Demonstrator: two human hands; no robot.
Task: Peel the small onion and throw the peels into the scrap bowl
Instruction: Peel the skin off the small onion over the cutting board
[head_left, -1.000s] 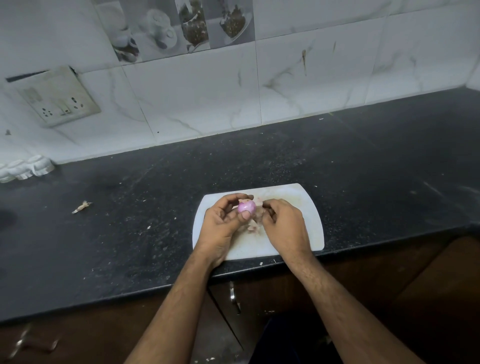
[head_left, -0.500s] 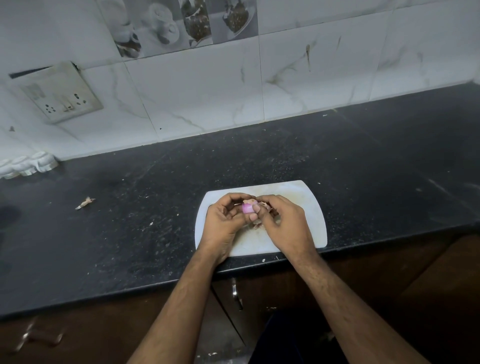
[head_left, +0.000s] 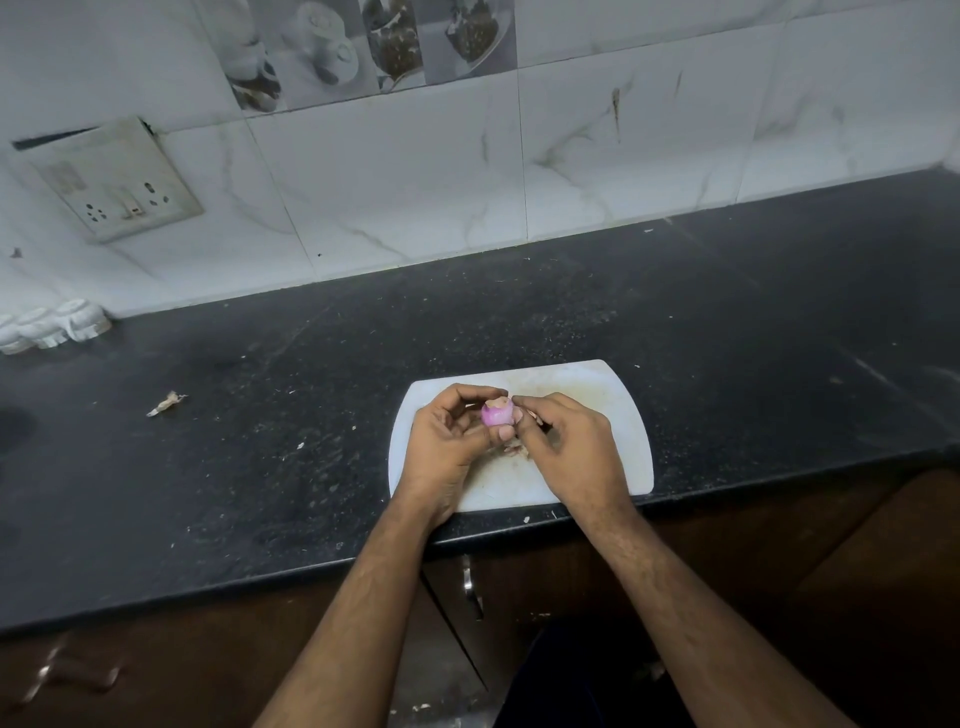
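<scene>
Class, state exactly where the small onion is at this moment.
In the head view the small onion sits centre frame, pinched between the left hand and right hand, over the white cutting board near the counter's front edge.

Speckled matt stone counter (head_left: 260, 467), glossy tiles (head_left: 395, 176)

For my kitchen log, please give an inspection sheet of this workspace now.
Surface: black countertop, speckled with crumbs.
Job's things: small onion, partly peeled, held over white cutting board; peels on board; scrap bowl not seen.
Clutter: peel scrap lying left.
Grippers: left hand holds onion; right hand pinches skin.
Cables: nothing seen.
Surroundings: tiled wall, socket plate.
</scene>
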